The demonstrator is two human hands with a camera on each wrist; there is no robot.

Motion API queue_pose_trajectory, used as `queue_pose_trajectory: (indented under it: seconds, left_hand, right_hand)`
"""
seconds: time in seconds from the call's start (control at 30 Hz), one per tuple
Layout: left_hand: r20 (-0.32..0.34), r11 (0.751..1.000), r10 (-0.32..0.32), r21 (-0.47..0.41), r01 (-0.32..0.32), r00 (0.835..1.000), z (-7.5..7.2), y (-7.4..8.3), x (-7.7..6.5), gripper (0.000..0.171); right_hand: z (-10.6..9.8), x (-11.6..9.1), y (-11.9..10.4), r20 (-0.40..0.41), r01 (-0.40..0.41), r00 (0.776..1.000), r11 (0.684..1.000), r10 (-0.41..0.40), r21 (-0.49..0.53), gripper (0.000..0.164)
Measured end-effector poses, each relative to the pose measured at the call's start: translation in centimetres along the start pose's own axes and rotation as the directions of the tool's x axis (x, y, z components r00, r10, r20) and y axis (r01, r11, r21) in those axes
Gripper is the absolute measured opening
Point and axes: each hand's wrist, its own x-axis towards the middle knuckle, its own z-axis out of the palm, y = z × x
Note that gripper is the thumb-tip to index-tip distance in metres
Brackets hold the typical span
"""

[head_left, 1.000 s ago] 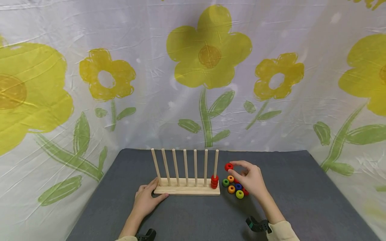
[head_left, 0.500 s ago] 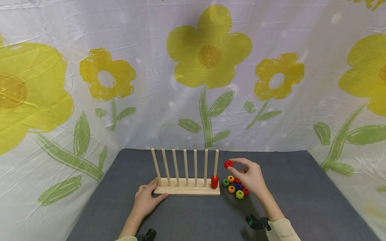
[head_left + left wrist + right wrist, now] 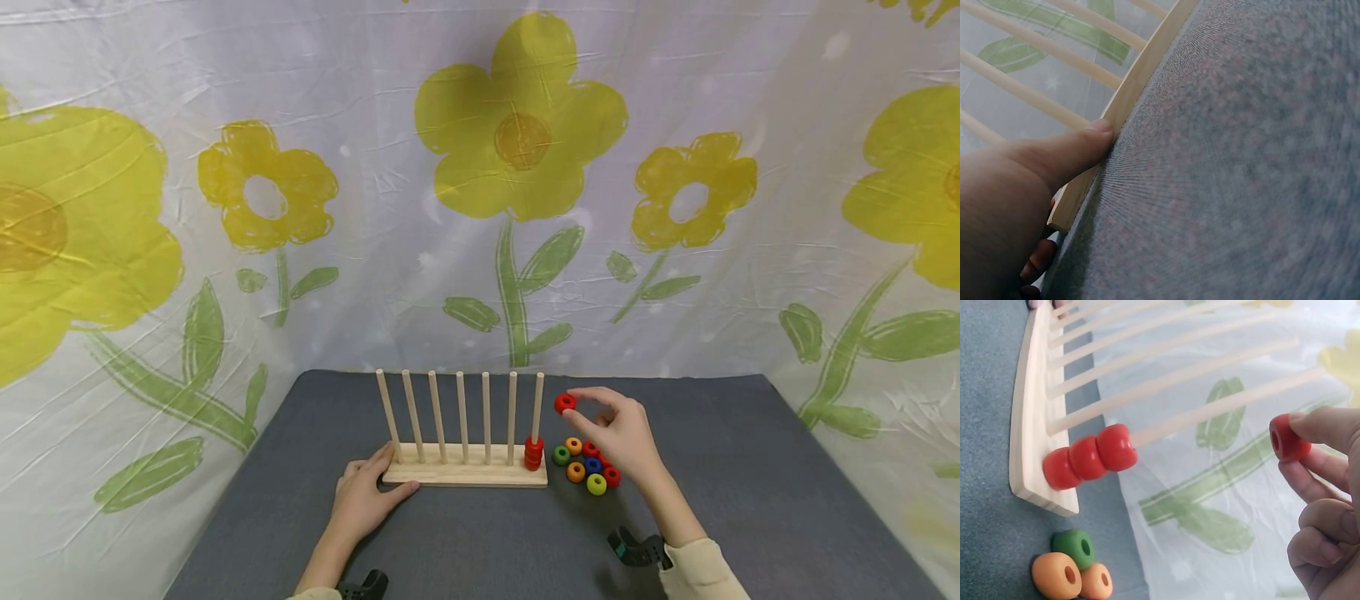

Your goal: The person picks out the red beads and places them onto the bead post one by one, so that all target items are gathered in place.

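A red bead (image 3: 565, 403) is held aloft in the right grip (image 3: 628, 433), pinched between thumb and fingertips, just to the right of the end peg (image 3: 537, 408) of a wooden rack (image 3: 465, 476) and apart from it. Around the foot of that peg, three red beads (image 3: 533, 454) are stacked one against another. Seven pegs in a row are carried by the rack, whose left end is clasped by the left grip (image 3: 363, 493), the thumb (image 3: 1079, 149) pressed along the front edge. Below the held bead, loose beads (image 3: 575, 472) in orange, green, blue, red and yellow-green are clustered beside the rack on a dark grey counter (image 3: 480, 542). Black devices (image 3: 637, 549) are worn at both wrists, near pale sleeves (image 3: 702, 571). Behind the counter, a whitish sheet (image 3: 382, 275) is seen, patterned with yellow flowers (image 3: 522, 125) and green leaves (image 3: 551, 258).
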Motion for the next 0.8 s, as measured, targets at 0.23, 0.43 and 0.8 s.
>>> queue_pose_trajectory:
  seconds: [0.23, 0.43, 0.8]
  left_hand:
    - [0.011, 1.0, -0.004, 0.002, 0.004, 1.0, -0.2, 0.0, -0.1, 0.089]
    - [0.005, 1.0, -0.004, -0.001, 0.004, 1.0, -0.1, 0.1, 0.0, 0.089]
    - [-0.01, 1.0, 0.004, 0.001, -0.004, 1.0, -0.1, 0.1, -0.1, 0.089]
  right_hand:
    - [-0.1, 0.3, -0.4, -0.003, 0.008, 1.0, 1.0, -0.008, 0.004, 0.029]
    - [-0.1, 0.5, -0.8, -0.007, 0.015, 1.0, 1.0, -0.015, 0.006, 0.029]
    - [-0.2, 0.8, -1.6, -0.012, 0.009, 1.0, 1.0, -0.009, 0.011, 0.028]
